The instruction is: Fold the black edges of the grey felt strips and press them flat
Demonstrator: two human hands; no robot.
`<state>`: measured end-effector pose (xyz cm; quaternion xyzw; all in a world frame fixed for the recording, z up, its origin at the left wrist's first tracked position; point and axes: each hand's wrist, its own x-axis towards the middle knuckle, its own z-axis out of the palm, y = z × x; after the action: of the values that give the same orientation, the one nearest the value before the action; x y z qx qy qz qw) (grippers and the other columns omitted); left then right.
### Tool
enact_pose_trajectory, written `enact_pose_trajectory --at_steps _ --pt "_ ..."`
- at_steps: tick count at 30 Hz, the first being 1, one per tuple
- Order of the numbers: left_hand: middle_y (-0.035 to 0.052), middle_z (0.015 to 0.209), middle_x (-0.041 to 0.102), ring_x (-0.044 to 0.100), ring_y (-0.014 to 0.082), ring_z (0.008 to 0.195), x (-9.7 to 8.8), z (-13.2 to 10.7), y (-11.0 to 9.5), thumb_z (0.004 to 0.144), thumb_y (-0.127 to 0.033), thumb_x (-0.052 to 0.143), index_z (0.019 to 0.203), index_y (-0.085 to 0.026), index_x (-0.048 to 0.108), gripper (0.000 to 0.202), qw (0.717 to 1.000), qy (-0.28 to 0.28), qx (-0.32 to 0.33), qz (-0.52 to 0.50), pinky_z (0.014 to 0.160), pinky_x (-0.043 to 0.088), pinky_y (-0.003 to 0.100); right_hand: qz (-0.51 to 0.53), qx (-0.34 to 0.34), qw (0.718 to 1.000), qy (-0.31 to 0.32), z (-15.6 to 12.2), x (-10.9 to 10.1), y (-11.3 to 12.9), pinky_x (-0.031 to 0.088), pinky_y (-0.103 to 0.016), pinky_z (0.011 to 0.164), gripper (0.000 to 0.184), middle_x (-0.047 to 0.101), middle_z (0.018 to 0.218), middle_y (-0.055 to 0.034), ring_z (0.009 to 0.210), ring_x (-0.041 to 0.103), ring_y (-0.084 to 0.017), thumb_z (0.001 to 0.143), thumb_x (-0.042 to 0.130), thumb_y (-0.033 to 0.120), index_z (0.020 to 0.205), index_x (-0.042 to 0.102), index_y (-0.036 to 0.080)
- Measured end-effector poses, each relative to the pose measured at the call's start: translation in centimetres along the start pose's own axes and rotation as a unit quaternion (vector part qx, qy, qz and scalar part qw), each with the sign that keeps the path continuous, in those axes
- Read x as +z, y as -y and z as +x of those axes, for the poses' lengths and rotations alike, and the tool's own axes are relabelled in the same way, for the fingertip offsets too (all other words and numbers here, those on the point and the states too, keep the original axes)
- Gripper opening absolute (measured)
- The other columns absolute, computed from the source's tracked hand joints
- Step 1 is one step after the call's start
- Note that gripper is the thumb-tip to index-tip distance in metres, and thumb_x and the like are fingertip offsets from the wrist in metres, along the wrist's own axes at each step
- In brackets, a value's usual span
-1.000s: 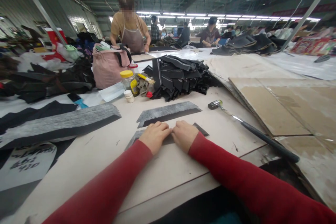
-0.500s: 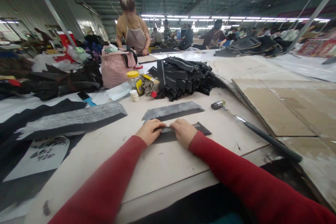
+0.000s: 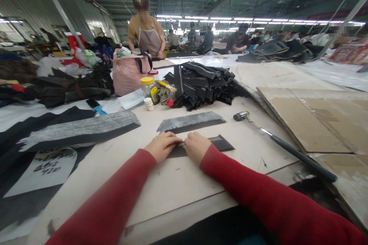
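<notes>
A dark strip of leather-like material (image 3: 222, 143) lies on the pale work board (image 3: 172, 183), with part of its edge folded over. My left hand (image 3: 163, 145) pinches the strip's upper edge near its left end. Close beside it, my right hand (image 3: 197, 146) presses on the same edge with curled fingers. The fingers cover part of the fold. Just beyond my hands lies a second strip with a fuzzy grey face (image 3: 191, 121) and a dark lower border. A longer grey-faced piece (image 3: 83, 128) rests to the left.
A mallet (image 3: 270, 134) lies to the right beside cardboard sheets (image 3: 313, 118). Behind are a heap of dark strips (image 3: 204, 84), a yellow-lidded jar (image 3: 148, 89), a small white bottle (image 3: 148, 104) and a pink bag (image 3: 129, 72). A co-worker (image 3: 146, 30) in an apron stands across the table.
My right hand has slid slightly left along the folded edge, closer to my left hand, exposing more of the strip's right end. The camera view has shifted a little.
</notes>
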<state>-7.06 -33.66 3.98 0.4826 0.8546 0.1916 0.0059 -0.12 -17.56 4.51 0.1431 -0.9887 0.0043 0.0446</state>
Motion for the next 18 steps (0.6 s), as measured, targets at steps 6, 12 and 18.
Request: enact_pose_trajectory --at_steps 6,12,18 --pt "0.0058 0.097 0.057 0.052 0.0161 0.092 -0.8 -1.1 1.7 0.077 -0.019 0.043 0.103 -0.015 0.056 0.029 0.995 -0.010 -0.063 -0.073 0.085 0.039 0.030 0.031 0.013 0.999 -0.034 0.1 0.2 -0.2 0.036 -0.031 0.076 0.020 0.054 0.087 -0.0108 0.086 0.046 -0.021 0.080 0.044 0.023 0.087 0.059 0.011" --pt "0.0035 0.089 0.057 0.053 0.0154 0.087 -0.3 -1.1 1.7 0.072 -0.013 0.047 0.091 -0.017 0.061 0.024 0.992 -0.032 -0.069 -0.103 0.083 0.040 0.029 0.122 -0.033 0.992 -0.004 1.4 0.2 -0.1 0.036 -0.025 0.077 0.035 0.054 0.094 -0.0078 0.089 0.046 -0.017 0.069 0.044 0.005 0.102 0.055 0.014" --pt "0.0035 0.086 0.054 0.050 0.0148 0.086 0.2 -1.1 2.2 0.073 -0.011 0.045 0.086 -0.018 0.063 0.023 0.996 -0.035 -0.023 -0.076 0.081 0.040 0.029 0.051 -0.079 0.996 0.008 1.6 0.3 1.0 0.036 -0.030 0.076 0.025 0.053 0.087 -0.0101 0.087 0.045 -0.020 0.077 0.038 0.007 0.088 0.060 0.011"
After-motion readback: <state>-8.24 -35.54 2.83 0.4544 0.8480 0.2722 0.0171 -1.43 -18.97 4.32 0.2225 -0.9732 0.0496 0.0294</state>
